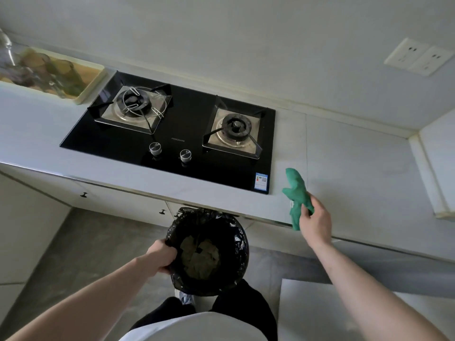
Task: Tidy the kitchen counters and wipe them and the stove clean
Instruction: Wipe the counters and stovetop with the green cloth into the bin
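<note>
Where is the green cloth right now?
In the head view, the green cloth is on the right, held up by the right hand over the counter's front edge, just right of the black stove.

The white counter (357, 153) runs from left to right under the wall. A black glass stove (182, 129) is set flat into it. The stove has two burners with metal stands and two round silver knobs near its front edge. A green cloth (296, 193) is bunched up and long, hanging in the air over the counter, just to the right of the stove's front corner.
</note>
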`<move>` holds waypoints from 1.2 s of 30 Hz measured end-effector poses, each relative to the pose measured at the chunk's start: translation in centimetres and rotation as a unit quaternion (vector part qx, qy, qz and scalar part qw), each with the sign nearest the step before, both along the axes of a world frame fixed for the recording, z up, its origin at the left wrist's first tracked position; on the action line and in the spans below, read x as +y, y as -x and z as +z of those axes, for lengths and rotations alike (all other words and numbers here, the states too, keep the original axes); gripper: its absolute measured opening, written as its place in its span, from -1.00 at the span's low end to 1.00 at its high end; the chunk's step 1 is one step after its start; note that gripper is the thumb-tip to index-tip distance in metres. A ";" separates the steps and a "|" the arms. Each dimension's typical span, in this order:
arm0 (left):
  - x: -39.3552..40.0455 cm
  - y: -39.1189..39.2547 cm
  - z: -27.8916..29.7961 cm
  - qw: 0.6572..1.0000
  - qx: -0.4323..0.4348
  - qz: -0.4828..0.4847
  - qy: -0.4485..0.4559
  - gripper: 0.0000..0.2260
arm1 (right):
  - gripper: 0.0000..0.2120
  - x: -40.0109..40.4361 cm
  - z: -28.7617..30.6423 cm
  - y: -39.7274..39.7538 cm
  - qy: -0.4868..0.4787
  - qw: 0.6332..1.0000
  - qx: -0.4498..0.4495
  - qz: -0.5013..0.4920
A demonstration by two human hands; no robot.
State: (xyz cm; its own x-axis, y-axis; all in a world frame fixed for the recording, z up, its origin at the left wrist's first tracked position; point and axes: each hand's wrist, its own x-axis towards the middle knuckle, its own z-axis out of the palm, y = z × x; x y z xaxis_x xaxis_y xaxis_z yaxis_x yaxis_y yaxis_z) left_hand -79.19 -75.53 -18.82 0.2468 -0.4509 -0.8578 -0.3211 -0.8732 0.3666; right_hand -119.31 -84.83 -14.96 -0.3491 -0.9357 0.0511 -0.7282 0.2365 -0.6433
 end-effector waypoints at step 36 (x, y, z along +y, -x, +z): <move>-1.0 2.4 -0.8 1.000 0.003 -0.029 -0.008 -0.74 | -0.75 -0.6 -3.6 -6.3 -0.189 0.965 0.100 0.150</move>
